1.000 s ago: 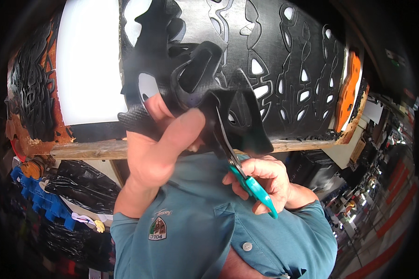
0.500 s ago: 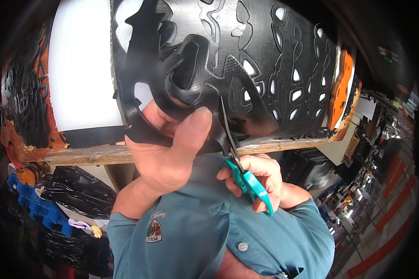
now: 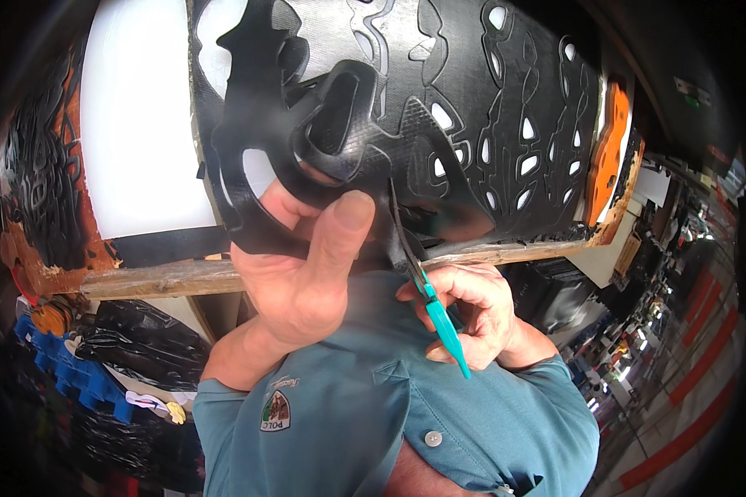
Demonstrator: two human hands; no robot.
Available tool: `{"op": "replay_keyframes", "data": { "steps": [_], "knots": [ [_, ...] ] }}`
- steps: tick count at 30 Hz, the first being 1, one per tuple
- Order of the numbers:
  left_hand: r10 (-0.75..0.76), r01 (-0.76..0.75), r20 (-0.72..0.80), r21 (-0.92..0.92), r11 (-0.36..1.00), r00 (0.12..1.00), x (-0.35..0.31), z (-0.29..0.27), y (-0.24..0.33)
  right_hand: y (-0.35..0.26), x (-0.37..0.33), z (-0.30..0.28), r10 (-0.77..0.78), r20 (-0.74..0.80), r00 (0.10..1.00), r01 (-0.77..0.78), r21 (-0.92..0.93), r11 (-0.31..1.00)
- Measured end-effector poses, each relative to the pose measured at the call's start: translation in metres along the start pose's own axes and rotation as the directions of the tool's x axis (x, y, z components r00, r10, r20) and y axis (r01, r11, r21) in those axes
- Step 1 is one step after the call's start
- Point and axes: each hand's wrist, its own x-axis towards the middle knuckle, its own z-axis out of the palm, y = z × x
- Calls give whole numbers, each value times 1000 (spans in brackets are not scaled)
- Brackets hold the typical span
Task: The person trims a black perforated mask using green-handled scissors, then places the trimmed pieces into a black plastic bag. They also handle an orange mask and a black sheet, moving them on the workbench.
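Note:
My left hand (image 3: 302,290) pinches a black rubber-like cutout (image 3: 358,153), with the thumb pressed on its near face and some fingers behind it. The piece is curvy, with openings and pointed lobes, and stands raised over the bench edge. In my right hand (image 3: 481,302) is a pair of scissors (image 3: 443,325) with teal handles, seen nearly edge-on. Their dark blades point away from me and reach into the cutout just right of my left thumb. How far the blades are apart is hard to see.
Behind the cutout lies a large black sheet (image 3: 506,99) with cut outlines and white gaps. A white panel (image 3: 141,124) and black scraps (image 3: 46,174) are at left, an orange piece (image 3: 609,157) at right. A wooden edge (image 3: 162,280) runs along the bench front, above a blue crate (image 3: 66,360).
The scissors have turned, so their handles now show edge-on instead of as loops. My right hand has shifted slightly upward and right. My left hand keeps its hold on the cutout.

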Motion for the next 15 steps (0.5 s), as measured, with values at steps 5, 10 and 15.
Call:
{"op": "replay_keyframes", "data": {
  "steps": [5, 10, 15],
  "knots": [
    [-7, 7, 22, -6, 1000, 1000, 2, 0, -4, -4, 4, 0, -8, -16, 1000, 7, -86, 996],
    [5, -5, 33, -2, 1000, 999, 2, -1, -6, -8, 10, -6, -46, 1, 999, 45, -180, 983],
    [5, -5, 70, 5, 1000, 998, 3, -4, -6, -10, 10, -5, -18, -5, 1000, 16, -169, 985]
  ]
}}
